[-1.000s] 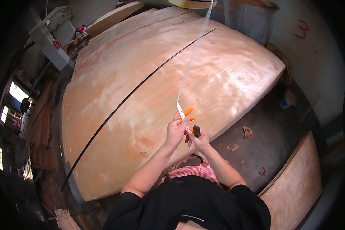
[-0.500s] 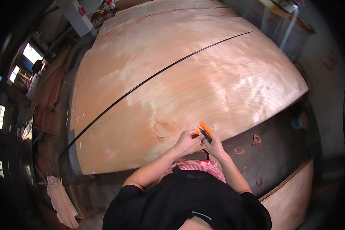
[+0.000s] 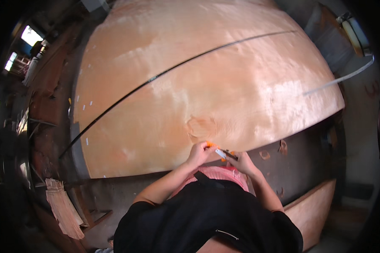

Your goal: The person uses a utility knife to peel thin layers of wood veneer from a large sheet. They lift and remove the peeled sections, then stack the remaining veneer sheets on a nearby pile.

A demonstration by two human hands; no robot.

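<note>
My two hands are close together in front of my waist, just over the near edge of a large sheet of pale wood veneer [image 3: 156, 126]. Closed fingers of my left hand [image 3: 197, 155] pinch a small orange piece [image 3: 211, 144]. Beside its fingertips, between the hands, shows a short white strip [image 3: 220, 153]. My right hand [image 3: 245, 163] is closed round a slim dark tool [image 3: 229, 154], with orange showing beside it. The fingers partly hide these small things, and their exact kind cannot be made out. A rounded patch [image 3: 202, 127] lies on the veneer just beyond my hands.
A long dark rod [image 3: 126, 95] lies across the veneer. Small white strips [image 3: 87, 141] dot its left side. Veneer scraps [image 3: 264, 155] lie on the dark surface at right. Torn veneer strips [image 3: 63, 206] stand at lower left; another wood sheet [image 3: 312, 213] at lower right.
My hands have drawn slightly apart, and the white strip now shows between them. The orange part that pointed up from my right hand has turned down. The view has shifted.
</note>
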